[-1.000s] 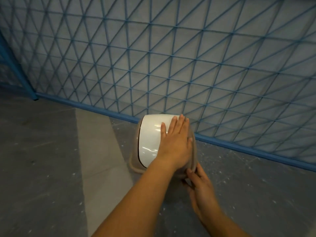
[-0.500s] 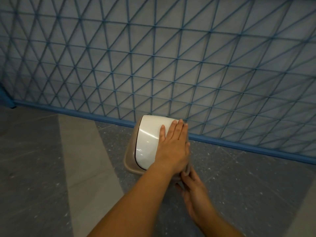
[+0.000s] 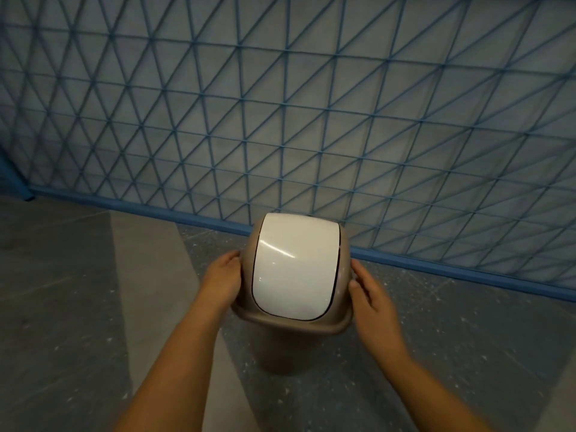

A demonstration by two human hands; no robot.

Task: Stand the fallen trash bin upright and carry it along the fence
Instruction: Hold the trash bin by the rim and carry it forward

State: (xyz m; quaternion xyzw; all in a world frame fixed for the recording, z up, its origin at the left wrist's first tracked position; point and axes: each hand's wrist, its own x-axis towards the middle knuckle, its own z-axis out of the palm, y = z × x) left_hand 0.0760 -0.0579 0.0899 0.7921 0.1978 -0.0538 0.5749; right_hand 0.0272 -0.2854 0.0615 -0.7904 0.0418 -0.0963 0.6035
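Note:
A tan trash bin (image 3: 294, 272) with a glossy white swing lid stands upright, seen from above, close to the blue fence (image 3: 280, 120). My left hand (image 3: 223, 280) presses against the left side of the bin's top rim. On the opposite side, my right hand (image 3: 372, 299) holds the rim, slightly blurred. The bin's body narrows downward below the rim and is mostly hidden by the lid.
The fence's blue bottom rail (image 3: 436, 269) runs diagonally from left to right just behind the bin. A blue post (image 3: 15, 179) stands at the far left. The grey floor (image 3: 62, 307) has a lighter stripe (image 3: 140, 260) left of the bin.
My left hand slid off the white lid to the bin's left side. My right hand came up from below to the right side. The bin now sits more central, lid facing up.

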